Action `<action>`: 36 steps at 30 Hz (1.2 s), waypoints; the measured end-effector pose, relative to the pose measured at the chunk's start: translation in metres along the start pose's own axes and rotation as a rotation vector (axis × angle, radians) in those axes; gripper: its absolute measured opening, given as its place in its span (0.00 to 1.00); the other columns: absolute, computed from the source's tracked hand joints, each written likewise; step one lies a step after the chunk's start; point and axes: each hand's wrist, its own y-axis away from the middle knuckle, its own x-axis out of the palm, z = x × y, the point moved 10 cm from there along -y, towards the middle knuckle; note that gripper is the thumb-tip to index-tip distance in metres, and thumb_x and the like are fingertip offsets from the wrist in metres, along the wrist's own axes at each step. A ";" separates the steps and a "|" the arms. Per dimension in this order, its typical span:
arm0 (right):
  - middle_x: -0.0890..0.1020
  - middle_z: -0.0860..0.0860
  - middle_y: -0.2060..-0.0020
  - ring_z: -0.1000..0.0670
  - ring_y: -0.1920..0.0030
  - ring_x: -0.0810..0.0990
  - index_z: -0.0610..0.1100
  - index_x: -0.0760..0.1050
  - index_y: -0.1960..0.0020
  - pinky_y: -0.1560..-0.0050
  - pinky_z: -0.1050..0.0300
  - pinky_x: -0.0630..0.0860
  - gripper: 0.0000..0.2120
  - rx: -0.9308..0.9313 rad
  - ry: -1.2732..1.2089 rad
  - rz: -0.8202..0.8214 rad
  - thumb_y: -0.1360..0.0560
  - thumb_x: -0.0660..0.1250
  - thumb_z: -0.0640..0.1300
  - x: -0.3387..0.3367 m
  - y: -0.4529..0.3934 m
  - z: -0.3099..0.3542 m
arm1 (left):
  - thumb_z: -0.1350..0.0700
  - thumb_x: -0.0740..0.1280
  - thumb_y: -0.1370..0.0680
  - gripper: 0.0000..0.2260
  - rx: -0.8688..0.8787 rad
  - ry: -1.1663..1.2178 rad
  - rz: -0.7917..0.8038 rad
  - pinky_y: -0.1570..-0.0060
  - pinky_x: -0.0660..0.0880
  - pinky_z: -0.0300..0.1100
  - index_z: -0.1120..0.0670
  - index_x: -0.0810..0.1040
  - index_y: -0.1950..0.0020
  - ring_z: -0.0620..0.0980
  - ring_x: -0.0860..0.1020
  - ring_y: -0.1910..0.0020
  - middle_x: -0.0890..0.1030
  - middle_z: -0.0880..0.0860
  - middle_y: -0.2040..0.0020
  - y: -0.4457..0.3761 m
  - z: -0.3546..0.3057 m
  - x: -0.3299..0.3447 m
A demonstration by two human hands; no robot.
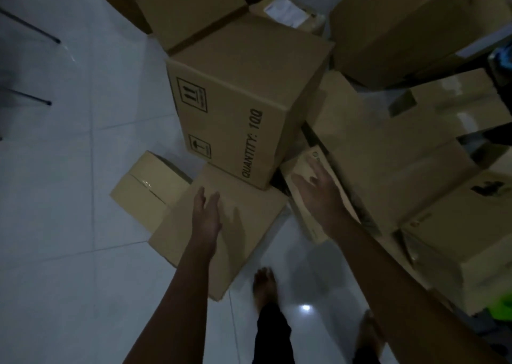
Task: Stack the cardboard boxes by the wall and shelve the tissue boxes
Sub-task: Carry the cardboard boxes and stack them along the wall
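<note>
A tall cardboard box [243, 95] printed "QUANTITY: 100" stands on a flatter cardboard box [249, 225] on the white tiled floor. My left hand [207, 211] is stretched out flat over the flatter box, fingers straight, holding nothing. My right hand [318, 189] reaches with spread fingers over a small pale box [302, 169] wedged just right of the tall box; whether it touches that box is unclear. A small taped box [146, 186] lies to the left of the flatter one.
More cardboard boxes [401, 25] crowd the right side and the back, one with a white label [285, 11]. Dark chair legs [33, 31] stand at far left. My bare feet [266, 286] are on the floor [69, 280] below the boxes. The room is dim.
</note>
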 end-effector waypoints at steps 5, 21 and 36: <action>0.66 0.46 0.24 0.47 0.25 0.64 0.45 0.67 0.24 0.26 0.48 0.65 0.26 -0.375 0.228 -0.235 0.19 0.64 0.52 0.020 -0.055 0.109 | 0.43 0.59 0.16 0.27 0.105 0.100 -0.033 0.38 0.70 0.53 0.43 0.55 0.18 0.57 0.67 0.25 0.62 0.50 0.19 -0.088 -0.105 -0.003; 0.78 0.50 0.51 0.43 0.45 0.76 0.48 0.73 0.49 0.41 0.34 0.73 0.15 -0.396 0.459 -0.405 0.20 0.53 0.56 -0.012 -0.041 0.106 | 0.28 0.55 0.24 0.28 0.378 -0.057 0.096 0.29 0.67 0.60 0.40 0.75 0.31 0.48 0.73 0.32 0.78 0.46 0.32 -0.092 -0.225 0.035; 0.67 0.51 0.25 0.43 0.26 0.65 0.57 0.61 0.22 0.27 0.39 0.63 0.41 0.069 0.119 -0.287 0.32 0.57 0.71 -0.066 -0.038 0.111 | 0.37 0.57 0.18 0.14 0.799 -0.492 0.314 0.36 0.73 0.60 0.39 0.79 0.41 0.46 0.78 0.42 0.78 0.45 0.43 0.051 -0.188 0.125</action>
